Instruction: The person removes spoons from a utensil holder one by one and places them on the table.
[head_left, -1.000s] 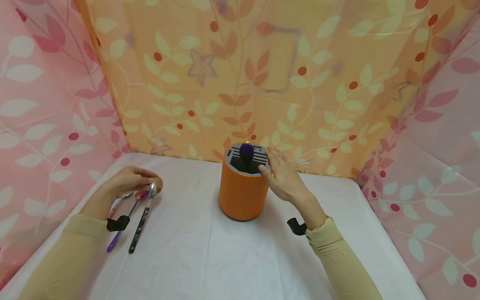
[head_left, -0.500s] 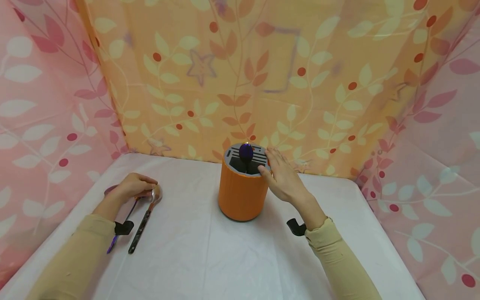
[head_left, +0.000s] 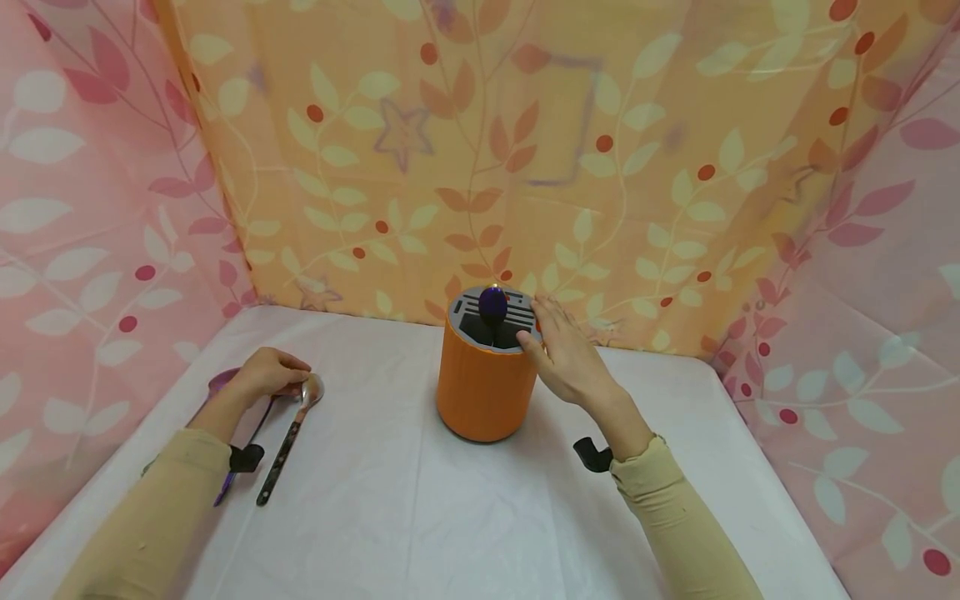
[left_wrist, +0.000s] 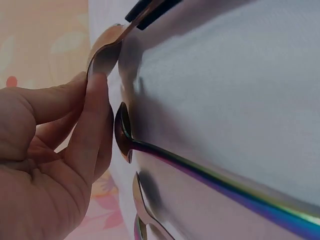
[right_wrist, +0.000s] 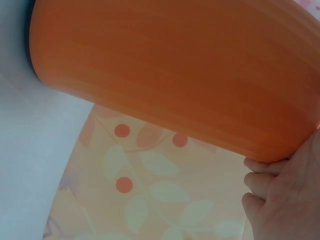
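Note:
My left hand (head_left: 262,375) pinches the bowl end of a metal spoon with a black patterned handle (head_left: 279,465). In the left wrist view, thumb and fingers meet at the edge of that spoon's bowl (left_wrist: 107,57), while the handle slants away over the cloth. Just beside my fingertips lies a rainbow-coloured spoon (left_wrist: 215,180). My right hand (head_left: 566,354) rests against the upper right side of an orange cylindrical utensil holder (head_left: 483,392), fingers mostly straight along the rim. A dark purple spoon (head_left: 492,305) stands in the holder, bowl up. The right wrist view shows only the holder's side and some fingers.
Farther left, partly behind my left forearm, are a purple bowl-shaped utensil end (head_left: 222,381) and another spoon (left_wrist: 142,200). The holder's grey slotted top (head_left: 468,298) has several narrow slots and wider openings. White cloth covers the table (head_left: 375,500); patterned curtains (head_left: 337,167) enclose it.
My left hand has come down and slightly right, lowering the black-handled spoon's bowl toward the cloth. A purple utensil end now shows behind the wrist. My right hand and the holder stay put.

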